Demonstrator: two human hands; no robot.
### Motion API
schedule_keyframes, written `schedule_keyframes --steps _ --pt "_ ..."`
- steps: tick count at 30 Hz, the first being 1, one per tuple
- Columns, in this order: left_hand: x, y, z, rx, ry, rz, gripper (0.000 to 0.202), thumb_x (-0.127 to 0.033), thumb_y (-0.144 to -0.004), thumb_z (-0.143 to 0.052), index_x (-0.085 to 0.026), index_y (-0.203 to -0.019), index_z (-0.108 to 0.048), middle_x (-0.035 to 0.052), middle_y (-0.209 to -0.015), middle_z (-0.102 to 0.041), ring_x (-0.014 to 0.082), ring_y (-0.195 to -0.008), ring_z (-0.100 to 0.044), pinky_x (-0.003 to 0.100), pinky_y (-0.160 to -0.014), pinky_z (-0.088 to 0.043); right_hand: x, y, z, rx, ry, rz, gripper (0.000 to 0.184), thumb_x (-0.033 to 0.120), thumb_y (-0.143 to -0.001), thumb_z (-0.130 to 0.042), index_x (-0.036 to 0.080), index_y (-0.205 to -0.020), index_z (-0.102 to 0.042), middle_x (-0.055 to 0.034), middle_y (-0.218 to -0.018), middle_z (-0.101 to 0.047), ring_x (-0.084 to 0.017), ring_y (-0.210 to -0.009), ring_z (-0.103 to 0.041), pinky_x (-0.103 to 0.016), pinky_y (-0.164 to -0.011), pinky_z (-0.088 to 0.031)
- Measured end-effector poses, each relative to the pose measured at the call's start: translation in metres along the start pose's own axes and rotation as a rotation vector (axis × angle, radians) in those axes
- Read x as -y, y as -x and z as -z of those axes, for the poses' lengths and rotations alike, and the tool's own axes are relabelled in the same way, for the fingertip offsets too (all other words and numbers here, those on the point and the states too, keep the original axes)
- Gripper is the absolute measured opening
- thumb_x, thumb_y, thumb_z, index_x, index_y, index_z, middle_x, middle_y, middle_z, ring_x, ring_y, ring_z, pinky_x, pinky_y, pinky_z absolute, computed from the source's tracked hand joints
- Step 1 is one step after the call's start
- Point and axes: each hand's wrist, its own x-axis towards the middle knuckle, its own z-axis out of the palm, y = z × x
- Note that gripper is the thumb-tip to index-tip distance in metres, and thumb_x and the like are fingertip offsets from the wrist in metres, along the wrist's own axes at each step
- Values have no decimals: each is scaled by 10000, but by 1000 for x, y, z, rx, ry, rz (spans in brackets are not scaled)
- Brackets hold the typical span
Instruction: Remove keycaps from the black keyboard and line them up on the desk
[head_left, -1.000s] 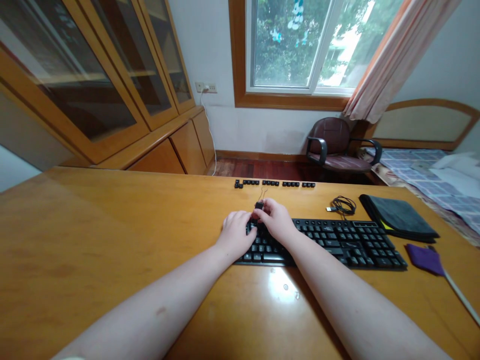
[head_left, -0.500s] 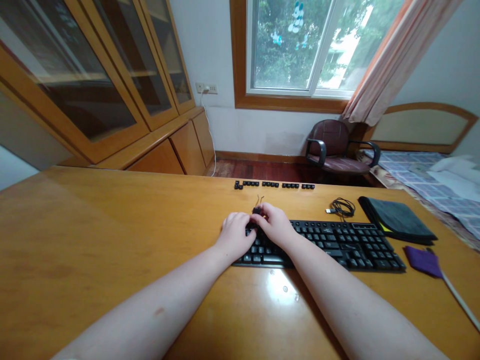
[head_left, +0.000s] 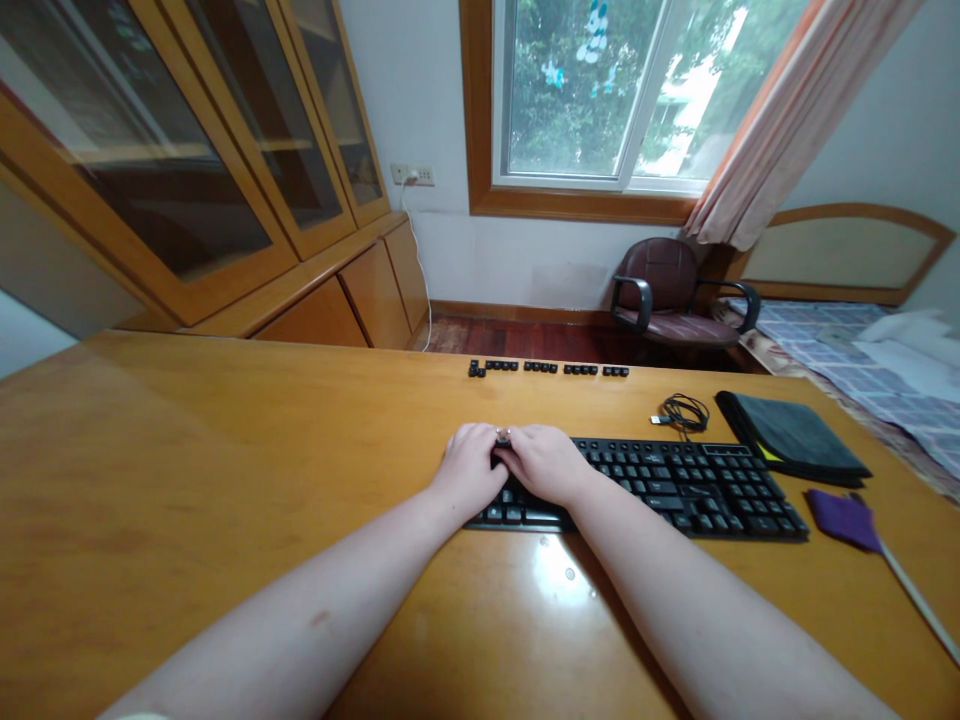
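Note:
A black keyboard (head_left: 675, 485) lies on the wooden desk (head_left: 225, 470). Both my hands sit on its left end, knuckles up and touching each other. My left hand (head_left: 471, 467) has its fingers curled down onto the keys at the top left corner. My right hand (head_left: 544, 463) is closed beside it, pinching a small wire keycap puller (head_left: 501, 435) of which only a tip shows between the two hands. A row of loose black keycaps (head_left: 551, 368) lies at the desk's far edge, beyond the hands.
The keyboard's coiled cable (head_left: 684, 411) lies behind it. A folded dark cloth (head_left: 787, 435) and a purple-headed brush (head_left: 862, 530) are at the right. Off the desk stand glass-door cabinets (head_left: 187, 170), a brown armchair (head_left: 671, 295) and a bed (head_left: 862, 350).
My right hand has lowered the wire puller from above the keyboard's top edge down onto the keys, so the tool is now almost hidden. My left hand stayed in place.

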Motion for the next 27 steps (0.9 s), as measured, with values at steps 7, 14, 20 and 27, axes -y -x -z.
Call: schedule_keyframes --steps 7,14,20,27 --pt "4 -6 0 64 103 -57 169 -241 -804 -525 -201 -920 -641 52 -910 -660 206 -857 -587 326 -785 -449 -7 -2 -3 -18 -75 -220 187 316 -909 -424 168 -889 -536 -83 -816 -665 -190 -759 -626 -267 -658 -432" --pt "4 -7 0 69 132 -8 186 -255 -806 -556 -221 -958 -658 36 -920 -668 186 -850 -601 305 -786 -465 -8 -3 -4 -65 -212 -335 177 319 -895 -446 177 -849 -540 -77 -816 -669 -189 -771 -629 -272 -674 -444" --pt "1 -4 1 -27 212 41 249 -261 -810 -552 -223 -1045 -628 28 -953 -650 169 -840 -595 304 -798 -479 -11 -2 -4 -212 -425 -413 163 322 -872 -466 179 -852 -542 -71 -777 -670 -197 -746 -639 -304 -686 -478" --pt "-1 -2 5 -112 351 7 295 -260 -802 -565 -217 -1091 -608 40 -1062 -651 192 -995 -582 348 -911 -451 -20 -3 -15 -375 -936 -412 248 411 -858 -479 175 -844 -553 -63 -796 -660 -177 -728 -640 -313 -651 -541"
